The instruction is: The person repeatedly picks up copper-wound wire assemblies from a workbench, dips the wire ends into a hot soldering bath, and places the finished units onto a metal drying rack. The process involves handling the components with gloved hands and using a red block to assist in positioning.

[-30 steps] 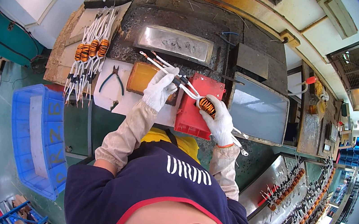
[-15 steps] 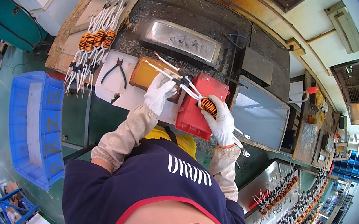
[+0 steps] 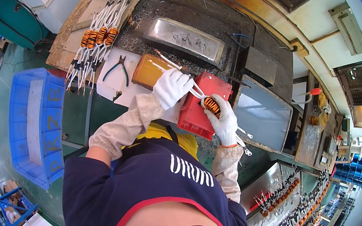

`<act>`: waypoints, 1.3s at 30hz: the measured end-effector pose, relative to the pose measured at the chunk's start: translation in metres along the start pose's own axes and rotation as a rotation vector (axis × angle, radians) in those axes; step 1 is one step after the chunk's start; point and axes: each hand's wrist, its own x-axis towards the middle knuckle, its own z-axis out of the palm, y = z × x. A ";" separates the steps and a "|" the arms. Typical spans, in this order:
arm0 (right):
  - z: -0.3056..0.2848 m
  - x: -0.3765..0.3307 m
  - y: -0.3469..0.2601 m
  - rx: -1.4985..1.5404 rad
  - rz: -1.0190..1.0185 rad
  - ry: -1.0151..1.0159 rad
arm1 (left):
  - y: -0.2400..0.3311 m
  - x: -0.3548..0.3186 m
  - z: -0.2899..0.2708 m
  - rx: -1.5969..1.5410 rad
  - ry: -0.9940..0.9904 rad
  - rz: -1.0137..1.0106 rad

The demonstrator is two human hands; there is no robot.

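Note:
My right hand (image 3: 224, 123), in a white glove, is closed around an orange-and-black wound ring coil (image 3: 212, 107) above the red box (image 3: 208, 88). White sleeved leads (image 3: 197, 89) run from the coil up and left. My left hand (image 3: 172, 89), gloved too, is closed on these leads, and their bare copper ends (image 3: 158, 52) stick out beyond it over the amber-coloured block (image 3: 148, 71). Other leads with metal lugs (image 3: 247, 152) hang below my right wrist. The left hand's fingers hide the middle of the leads.
Green-handled pliers (image 3: 118, 70) lie left of the amber block, beside several finished coils (image 3: 101, 35). Behind stands a metal-rimmed solder pot (image 3: 186, 39). A grey-topped tray (image 3: 261, 112) is at the right, a blue crate (image 3: 35, 126) at the left, and racked coils (image 3: 289, 191) at lower right.
My left hand has moved right along the leads toward the coil and now covers the black sleeves that showed before. The right hand and coil have barely shifted.

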 end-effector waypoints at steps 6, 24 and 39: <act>0.002 -0.003 0.003 -0.009 0.005 0.026 | 0.009 0.009 0.007 0.104 0.047 -0.003; 0.004 0.004 0.001 -0.030 -0.032 -0.026 | 0.019 -0.008 0.034 0.097 0.025 -0.160; 0.005 0.006 0.002 0.002 0.004 -0.101 | 0.023 -0.019 0.024 0.079 0.022 -0.150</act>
